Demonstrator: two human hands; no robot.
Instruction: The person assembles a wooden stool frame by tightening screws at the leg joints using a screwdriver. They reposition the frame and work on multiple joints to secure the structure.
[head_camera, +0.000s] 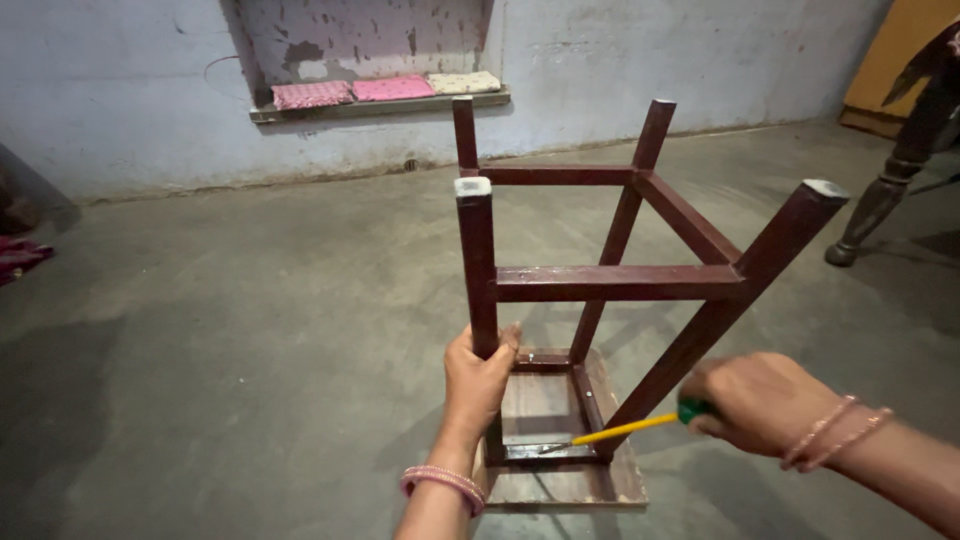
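Dark red-brown wooden stool (610, 280) standing upside down on the grey concrete floor (250, 330), seat board flat on the ground, four legs pointing up, rails joining them on two levels. Inverted, by the look of it, to expose the underside of the seat and the lower frame joints to the tool.

Left hand (480, 375) wrapped tight around the near left leg, low down, just above the seat frame; grip judged to steady the stool against the push of the tool. Pink bangles on that wrist.

Right hand (755, 400) closed around the green handle of a yellow-shafted screwdriver (620, 431), shaft slanting down and left between the legs, tip resting at the inner frame close to the near corner of the seat. Exact contact point too small to confirm. Thin bangles on that wrist too.

Hands well apart, one each side of the stool.

No packages, labels or signs seen. On the wall ledge (380, 105) at the back: three flat cushions side by side, two pink (350, 92) and one cream (465, 82). Turned dark wooden furniture leg (885, 195) at far right, standing on the floor, apart from the stool.
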